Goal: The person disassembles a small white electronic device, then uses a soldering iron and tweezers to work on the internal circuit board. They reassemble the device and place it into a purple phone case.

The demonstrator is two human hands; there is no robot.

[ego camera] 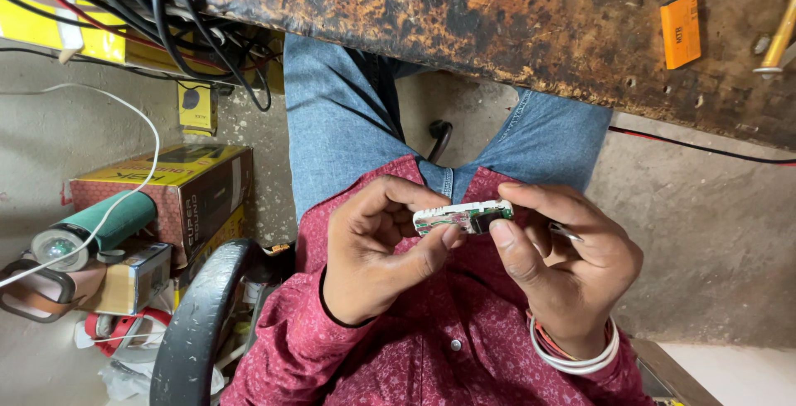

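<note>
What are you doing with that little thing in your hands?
A person sits at a worn, stained workbench and holds a small white gadget with a green circuit board over their lap. The left hand pinches one end, and the right hand has a grip on the other end. An orange block lies on the bench, and boxes sit on the floor.
</note>
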